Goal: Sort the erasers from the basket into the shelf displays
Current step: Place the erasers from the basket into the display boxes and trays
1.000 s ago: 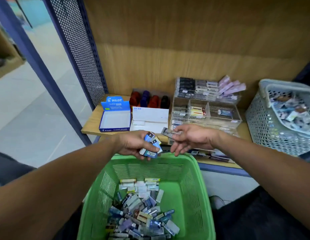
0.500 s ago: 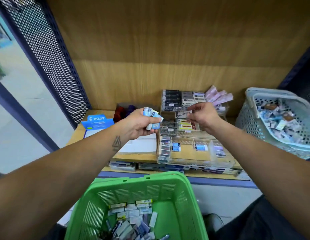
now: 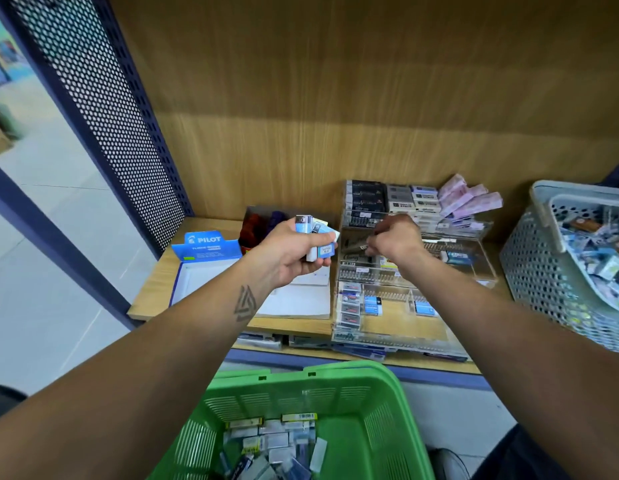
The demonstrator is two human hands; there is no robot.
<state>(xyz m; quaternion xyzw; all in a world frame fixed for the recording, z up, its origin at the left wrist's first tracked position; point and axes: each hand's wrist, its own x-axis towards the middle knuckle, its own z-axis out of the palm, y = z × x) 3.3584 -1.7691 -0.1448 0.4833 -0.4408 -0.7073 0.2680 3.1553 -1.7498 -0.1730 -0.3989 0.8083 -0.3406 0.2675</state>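
My left hand (image 3: 294, 252) grips a small stack of blue and white erasers (image 3: 316, 235) above the shelf, left of the clear acrylic display (image 3: 410, 299). My right hand (image 3: 394, 239) reaches into the display's middle tier and pinches a grey-sleeved eraser (image 3: 354, 243) at the left end of that tier. The green basket (image 3: 349, 393) sits below, near me, with several loose erasers (image 3: 273, 441) in its bottom.
A blue PILOT box (image 3: 205, 252) lies open at the shelf's left, with a white box (image 3: 297, 299) beside it. A grey basket (image 3: 540, 258) of mixed erasers stands at the right. Pink packs (image 3: 469, 199) top the display. A perforated metal panel (image 3: 100, 109) bounds the left side.
Both hands rose from above the green basket to the shelf. My right hand carried its eraser to the display's middle tier; my left hand kept its stack.
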